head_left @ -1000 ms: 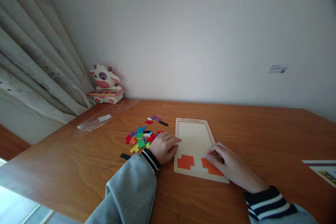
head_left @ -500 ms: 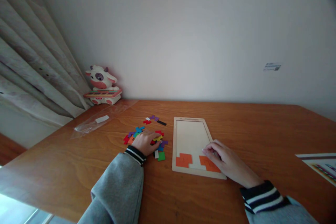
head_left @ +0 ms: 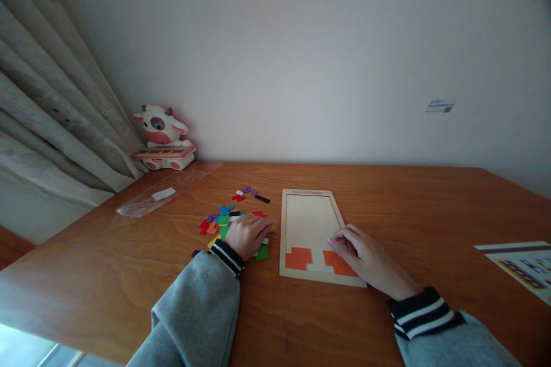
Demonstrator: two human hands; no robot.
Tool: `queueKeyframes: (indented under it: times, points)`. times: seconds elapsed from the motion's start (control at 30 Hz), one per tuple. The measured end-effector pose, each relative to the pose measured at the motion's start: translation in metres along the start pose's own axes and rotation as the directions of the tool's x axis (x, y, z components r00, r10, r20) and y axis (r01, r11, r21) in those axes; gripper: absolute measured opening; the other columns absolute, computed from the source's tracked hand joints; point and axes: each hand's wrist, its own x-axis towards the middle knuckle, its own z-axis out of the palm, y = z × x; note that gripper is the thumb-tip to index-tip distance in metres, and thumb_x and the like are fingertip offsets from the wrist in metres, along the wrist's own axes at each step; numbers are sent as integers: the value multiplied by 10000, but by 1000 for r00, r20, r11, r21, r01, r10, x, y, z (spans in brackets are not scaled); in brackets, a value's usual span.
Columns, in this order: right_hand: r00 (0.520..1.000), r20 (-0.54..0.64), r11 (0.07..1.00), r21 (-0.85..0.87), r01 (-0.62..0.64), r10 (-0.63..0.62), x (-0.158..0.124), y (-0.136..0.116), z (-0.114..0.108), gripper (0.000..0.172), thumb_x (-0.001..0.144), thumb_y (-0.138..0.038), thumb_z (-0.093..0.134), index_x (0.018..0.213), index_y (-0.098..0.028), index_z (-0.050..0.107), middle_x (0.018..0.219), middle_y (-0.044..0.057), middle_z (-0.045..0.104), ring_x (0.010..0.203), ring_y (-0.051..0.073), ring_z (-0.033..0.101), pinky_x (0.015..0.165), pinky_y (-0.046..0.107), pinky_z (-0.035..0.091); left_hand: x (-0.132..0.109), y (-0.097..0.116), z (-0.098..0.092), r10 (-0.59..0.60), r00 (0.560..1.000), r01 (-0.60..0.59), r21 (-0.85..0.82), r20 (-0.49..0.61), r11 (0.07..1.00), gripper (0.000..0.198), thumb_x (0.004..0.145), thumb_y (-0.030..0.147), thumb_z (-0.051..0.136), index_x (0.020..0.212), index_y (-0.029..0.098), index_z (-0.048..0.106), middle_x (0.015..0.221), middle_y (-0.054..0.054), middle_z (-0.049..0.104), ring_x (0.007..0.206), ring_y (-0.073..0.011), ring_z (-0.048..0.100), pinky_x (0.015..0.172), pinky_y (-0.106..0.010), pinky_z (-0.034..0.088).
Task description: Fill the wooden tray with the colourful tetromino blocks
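Observation:
My left hand (head_left: 247,235) lies over a pile of flat coloured puzzle pieces (head_left: 224,220), its fingers closed at a yellow piece (head_left: 272,229) on the pile's right side. Part of the pile is hidden under the palm. To the right lies a light wooden puzzle tray (head_left: 282,235), with orange pieces (head_left: 298,258) in its near left corner and more orange pieces (head_left: 338,262) near its right corner. Over the tray's right edge, my right hand (head_left: 359,249) rests with curled fingers, and I see nothing in them.
A few loose pieces, one a black bar (head_left: 262,199), lie beyond the pile. A clear plastic bag (head_left: 142,202) is on the table's left, before a cow toy with a keyboard (head_left: 163,140). A printed sheet (head_left: 523,269) lies at right. Behind the table is a wall.
My left hand has shifted right across the pile, uncovering green and yellow pieces on its left; the yellow piece at its fingertips has moved right too. My right hand stays at the tray.

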Motion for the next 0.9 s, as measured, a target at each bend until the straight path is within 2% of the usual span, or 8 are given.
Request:
queueKeyframes:
  times: [0.17,0.27,0.47,0.63,0.77,0.83,0.9]
  points:
    - [1000,-27,1000,-1,14,-14,0,1,1,320,964,-470,437,889,-224,628,905,57,634,808,194,615,730,341,491,2,23,8,19,999,-11,-177,40,984,230,990,286,474,1021,200,684,896,-65,740,799,-169,691,744,-286,553]
    - [999,-40,1000,-3,21,-22,0,2,2,297,954,-457,457,878,-226,627,903,57,639,803,196,620,733,345,501,2,26,9,-3,999,9,-195,34,981,227,984,283,482,1009,201,692,891,-66,740,812,-173,689,763,-292,556]
    - [1000,-24,1000,-11,9,-9,0,3,3,315,962,-477,432,887,-233,617,927,62,632,826,204,615,748,359,499,1,7,0,-133,991,133,-76,6,988,203,960,291,515,992,212,700,889,-58,743,817,-194,687,757,-308,547]
    - [1000,-5,1000,-5,-6,6,-1,2,2,332,962,-503,426,890,-237,611,923,55,626,842,204,623,769,352,498,-3,-10,-7,-256,966,257,39,-27,966,181,949,261,518,987,208,687,916,-51,745,842,-196,684,769,-306,541]
    - [1000,-11,1000,-1,-3,3,-1,3,3,328,959,-499,433,898,-238,621,927,55,630,846,206,625,764,353,500,-4,-17,-11,-339,938,346,135,-75,928,188,952,261,512,986,204,688,931,-59,736,865,-223,665,785,-352,530]
    - [1000,-18,1000,-3,-1,1,0,3,3,324,957,-493,436,900,-236,626,933,58,631,847,207,625,764,356,501,-3,-17,-11,-299,952,305,117,-68,945,184,941,291,546,1005,204,695,1023,-71,726,948,-240,645,857,-387,509]
    - [1000,-18,1000,-4,-3,3,0,3,3,328,958,-491,434,904,-234,630,940,64,633,847,207,625,765,358,503,-3,-14,-11,-176,984,175,46,17,984,188,922,324,587,1031,222,701,1091,-63,714,1005,-241,625,908,-399,481]
